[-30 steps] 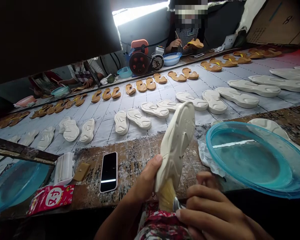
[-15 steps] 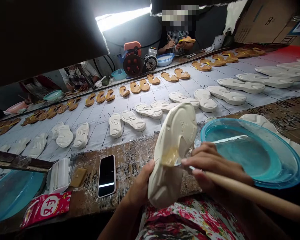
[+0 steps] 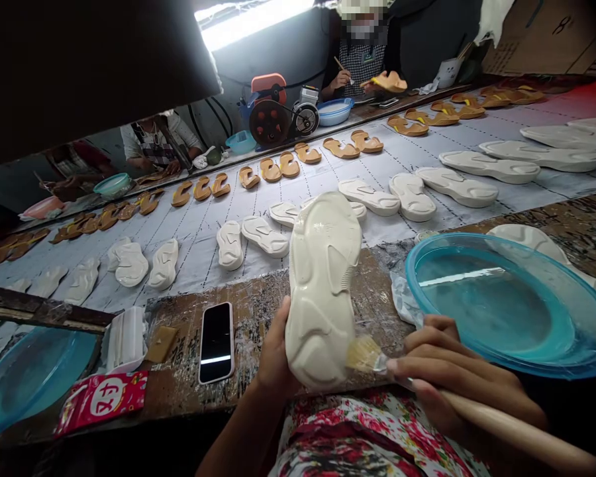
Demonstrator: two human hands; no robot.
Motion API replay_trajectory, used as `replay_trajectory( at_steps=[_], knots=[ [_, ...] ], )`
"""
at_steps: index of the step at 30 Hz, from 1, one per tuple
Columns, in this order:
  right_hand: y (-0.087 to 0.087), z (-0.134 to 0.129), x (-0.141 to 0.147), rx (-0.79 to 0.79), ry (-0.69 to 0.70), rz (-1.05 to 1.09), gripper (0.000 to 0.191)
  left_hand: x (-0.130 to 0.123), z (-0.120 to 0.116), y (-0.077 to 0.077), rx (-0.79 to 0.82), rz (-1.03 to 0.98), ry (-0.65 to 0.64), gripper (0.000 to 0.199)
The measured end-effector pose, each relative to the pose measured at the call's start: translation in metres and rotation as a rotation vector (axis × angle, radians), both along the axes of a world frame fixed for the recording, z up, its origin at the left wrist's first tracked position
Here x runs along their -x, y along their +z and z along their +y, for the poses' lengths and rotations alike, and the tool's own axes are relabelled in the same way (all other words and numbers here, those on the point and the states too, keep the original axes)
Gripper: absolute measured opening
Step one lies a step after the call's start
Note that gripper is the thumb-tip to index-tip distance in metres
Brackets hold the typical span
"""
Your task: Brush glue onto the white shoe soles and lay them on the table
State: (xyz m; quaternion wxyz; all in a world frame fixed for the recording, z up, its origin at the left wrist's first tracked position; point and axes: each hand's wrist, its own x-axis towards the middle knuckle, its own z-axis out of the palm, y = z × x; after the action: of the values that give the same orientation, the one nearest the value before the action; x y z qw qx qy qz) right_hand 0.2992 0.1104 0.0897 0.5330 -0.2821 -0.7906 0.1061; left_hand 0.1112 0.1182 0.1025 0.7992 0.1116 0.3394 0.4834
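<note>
My left hand grips a white shoe sole by its left edge and holds it upright above my lap. The sole's surface looks wet and shiny. In my right hand is a brush with a long wooden handle, my fingers closed round it near the metal band. Its pale yellow bristles are at the lower right edge of the sole. To the right, a blue basin holds liquid.
A phone, a red packet and a white box lie at the left. White soles and brown soles line the white belt. A person works across it.
The sole has turned in my left hand, and another side of it now faces me. My right hand has moved the brush down and right, to the sole's lower edge.
</note>
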Motion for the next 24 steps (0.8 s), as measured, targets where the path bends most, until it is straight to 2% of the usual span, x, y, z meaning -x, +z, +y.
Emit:
replay_trajectory(
  at_steps=[5,8,11,13,16,19,22,24],
  knots=[
    [0.0,0.004,0.008,-0.047,-0.032,0.03,0.012,-0.007,0.003,0.001,-0.023,0.01,0.005,0.054],
    [0.0,0.001,0.015,-0.067,-0.039,-0.011,0.015,-0.008,0.006,0.001,-0.053,0.013,0.075,0.06],
    [0.004,-0.003,0.014,-0.041,0.09,-0.124,0.012,-0.006,0.009,-0.002,-0.052,0.05,0.157,0.06],
    [0.009,-0.003,0.011,-0.031,0.138,-0.107,0.01,-0.007,0.01,-0.005,-0.023,0.074,0.165,0.059],
    [0.013,0.004,0.012,-0.013,0.025,0.04,0.012,-0.013,0.008,-0.008,-0.027,0.121,0.148,0.057],
    [0.004,0.008,0.025,-0.002,-0.042,0.08,0.015,-0.022,0.007,-0.011,-0.064,0.157,0.18,0.054],
    [-0.013,0.001,0.035,-0.033,-0.014,0.015,0.014,-0.021,0.014,-0.019,-0.014,0.143,0.268,0.055],
    [-0.025,-0.004,0.031,0.016,0.036,-0.042,0.012,-0.015,0.024,-0.026,0.044,0.098,0.241,0.058]
  ],
)
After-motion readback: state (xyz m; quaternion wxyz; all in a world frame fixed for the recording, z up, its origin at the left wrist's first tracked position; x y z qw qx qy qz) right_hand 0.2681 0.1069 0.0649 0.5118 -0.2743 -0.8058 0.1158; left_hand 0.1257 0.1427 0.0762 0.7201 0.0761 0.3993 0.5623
